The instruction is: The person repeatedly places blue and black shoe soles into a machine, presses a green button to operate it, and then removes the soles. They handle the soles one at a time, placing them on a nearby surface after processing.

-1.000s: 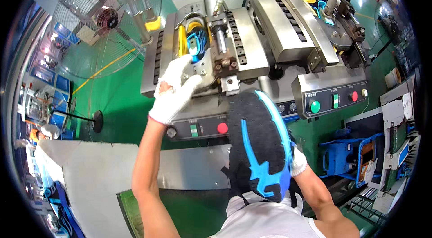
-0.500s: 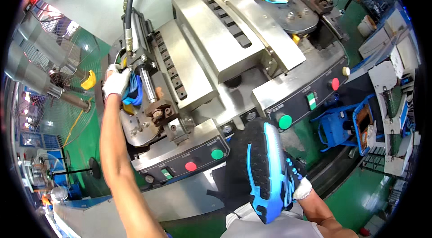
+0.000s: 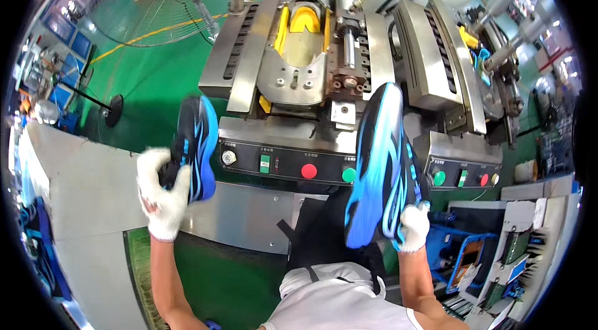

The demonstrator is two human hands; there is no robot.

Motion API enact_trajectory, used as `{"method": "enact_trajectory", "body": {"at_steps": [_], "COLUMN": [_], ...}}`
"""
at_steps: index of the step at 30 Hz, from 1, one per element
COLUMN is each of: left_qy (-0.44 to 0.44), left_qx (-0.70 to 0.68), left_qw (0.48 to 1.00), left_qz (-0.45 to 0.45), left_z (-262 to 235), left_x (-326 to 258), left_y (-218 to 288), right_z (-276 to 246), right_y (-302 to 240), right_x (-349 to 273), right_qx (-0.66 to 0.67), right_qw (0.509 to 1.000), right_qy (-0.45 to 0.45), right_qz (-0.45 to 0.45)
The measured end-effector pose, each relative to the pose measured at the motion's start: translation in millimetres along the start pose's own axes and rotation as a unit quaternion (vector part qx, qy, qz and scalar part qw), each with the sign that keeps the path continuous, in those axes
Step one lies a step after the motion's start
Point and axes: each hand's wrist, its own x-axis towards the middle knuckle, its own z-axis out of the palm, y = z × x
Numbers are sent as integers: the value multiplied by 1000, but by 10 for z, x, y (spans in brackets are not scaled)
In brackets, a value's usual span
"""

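Observation:
My left hand (image 3: 161, 191), in a white glove, grips a black and blue sports shoe (image 3: 194, 143) by its heel, left of the machine's control panel. In my white-gloved right hand (image 3: 412, 225) is a second black and blue shoe (image 3: 381, 162), held sole toward me and toe up, in front of the panel's right end. Ahead stands a grey metal press machine (image 3: 249, 49) with an empty yellow-lined shoe cradle (image 3: 304, 37). Its black control panel (image 3: 288, 162) carries a red button (image 3: 309, 171) and a green button (image 3: 349, 175).
A second press station (image 3: 436, 62) with its own button panel (image 3: 464, 177) stands at the right. A large floor fan (image 3: 168, 0) stands on the green floor at the upper left. A grey table (image 3: 81, 193) lies left; blue crates (image 3: 464, 249) sit at the lower right.
My left hand has come back from the machine's cradle with a black and blue shoe in it. The cradle now stands empty. The view has swung toward the left station.

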Motion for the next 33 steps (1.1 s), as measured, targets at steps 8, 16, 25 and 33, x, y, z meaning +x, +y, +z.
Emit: {"method": "enact_trajectory", "body": {"at_steps": [8,16,25,33], "left_qy": [-73,-99,-143,-144], "left_qx": [110,107,145,168], "left_qw": [975,965,949,947], "left_qz": [-177,-217,-240,-233], "left_z": [222,588,588,651], "left_x": [-1793,-2348,-2279,-2304], "left_y": [-1429,-1818,-1794,-1793], "right_z": [2082,2827,2937,2737], "right_y": [-840,-789,-298,112], "right_x": [1926,3915,4291,4313], "right_qx": [-105,-286,-625,-700], "right_qw": [991,943,768,701], "right_qy": [-69,-8,53,79], "right_qz": [-36,168,-129,-114]}}
